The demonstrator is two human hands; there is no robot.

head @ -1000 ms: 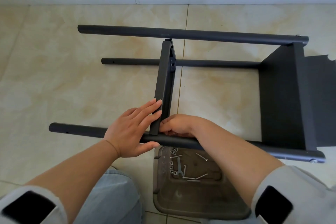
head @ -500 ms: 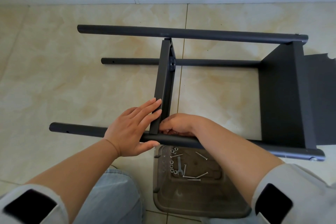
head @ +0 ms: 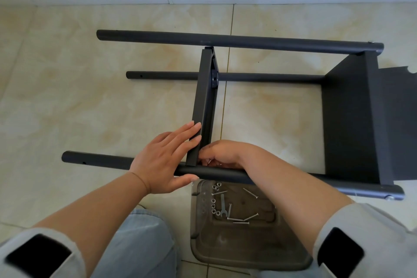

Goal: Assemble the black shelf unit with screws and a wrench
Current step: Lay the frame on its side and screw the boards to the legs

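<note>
A black shelf unit (head: 352,119), partly built, lies on its side on a pale tiled floor (head: 90,97), seen from above by the person working on it. Three long round poles run left to right: a far pole (head: 237,40), a thinner-looking middle pole (head: 259,77) and a near pole (head: 108,161). One shelf panel is already joined across their right ends. A second, narrow shelf panel (head: 204,97) stands on edge between the far and near poles, its near end meeting the near pole. The left hand (head: 167,160) is flat, fingers straight, pressing against the left face of this panel with the thumb lying along the near pole, apparently to keep the panel square and steady while it is fastened. The right hand (head: 222,153) is curled at the joint on the panel's other side; its grip seems closed on a small bright fastener, probably a screw being started into the pole, though the fingertips hide most of it. Just below the near pole, within easy reach, sits a clear plastic tub (head: 248,253). It holds several long silver screws (head: 239,219), a row of small nuts (head: 213,204) and a small flat wrench (head: 223,204), unused for now. The person's knee in light denim (head: 144,244) and grey sleeves fill the lower edge.
</note>
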